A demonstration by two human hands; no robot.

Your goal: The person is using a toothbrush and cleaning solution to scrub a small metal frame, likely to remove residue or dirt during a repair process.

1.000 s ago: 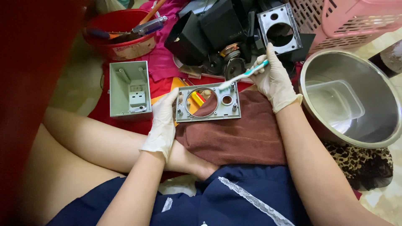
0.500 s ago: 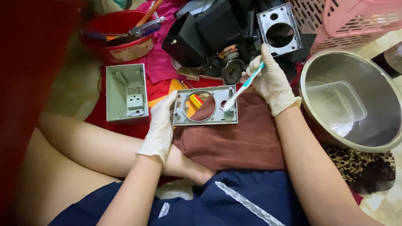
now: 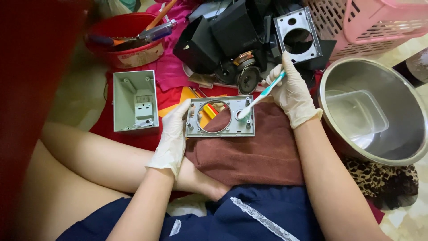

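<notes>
Toothbrush (image 3: 261, 96) lower on panel (image 3: 220, 117) now

Both gloved. Left hand (image 3: 171, 134) clamped in a side grip, fingers curled; right hand (image 3: 292, 91) closed in a pinching grip, wrist bent, forearms bare.

matt grey plastic frame (image 3: 221, 117), glossy steel bowl (image 3: 403, 96)

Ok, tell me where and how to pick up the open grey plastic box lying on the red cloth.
Grip the grey plastic box across its two long side walls, coming straight down from above. It lies flat on the red cloth with its open face up, so the thin upright walls give fingers an edge inside and out. Its left side looks clear; the gloved left hand sits just off its right.
</notes>
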